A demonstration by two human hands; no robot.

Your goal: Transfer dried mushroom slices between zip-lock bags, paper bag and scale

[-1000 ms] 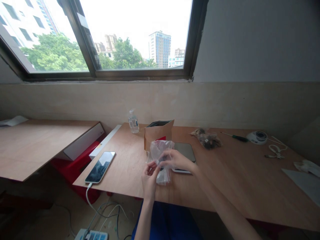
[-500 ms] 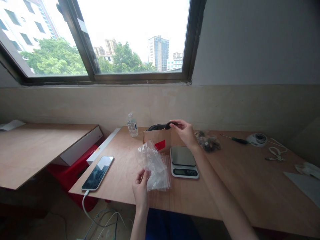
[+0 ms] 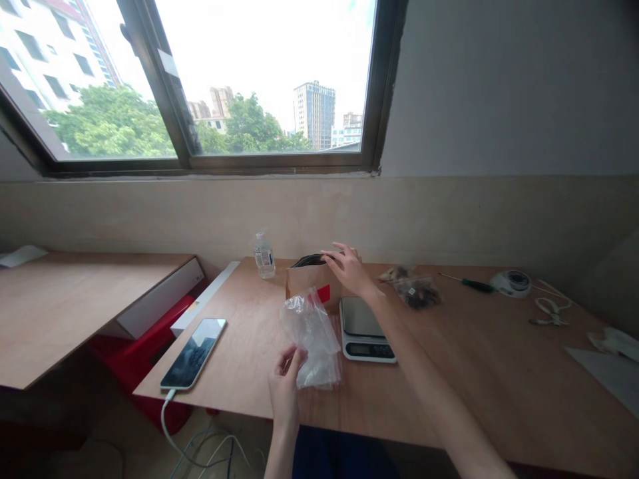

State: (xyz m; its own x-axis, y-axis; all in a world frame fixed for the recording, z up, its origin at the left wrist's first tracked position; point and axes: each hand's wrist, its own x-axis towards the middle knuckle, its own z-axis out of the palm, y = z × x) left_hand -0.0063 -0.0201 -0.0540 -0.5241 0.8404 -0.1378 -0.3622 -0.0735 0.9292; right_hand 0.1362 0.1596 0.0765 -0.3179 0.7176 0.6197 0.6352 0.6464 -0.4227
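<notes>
My left hand (image 3: 285, 374), fingers pinched, grips the edge of a clear plastic zip bag (image 3: 310, 326) near the front of the table. More clear bags lie in a stack beneath it. At the mouth of a brown paper bag (image 3: 295, 283) with a dark lining and a red label is my right hand (image 3: 347, 268). Its fingers are apart and no object shows in them; the paper bag's inside is mostly hidden. Below my right forearm stands a white kitchen scale (image 3: 370, 350) with a steel plate, partly covered by the arm.
A water bottle (image 3: 264, 258) stands at the back. To the left lies a phone (image 3: 194, 352) with a charging cable. Filled clear bags (image 3: 419, 293), a screwdriver (image 3: 476, 285) and a white dome camera (image 3: 513, 283) lie on the right. A red stool (image 3: 134, 359) is between the tables.
My right hand has moved slightly left over the paper bag, and its fingers have spread. The dark flat piece it held is out of sight. My left hand still holds the plastic bag.
</notes>
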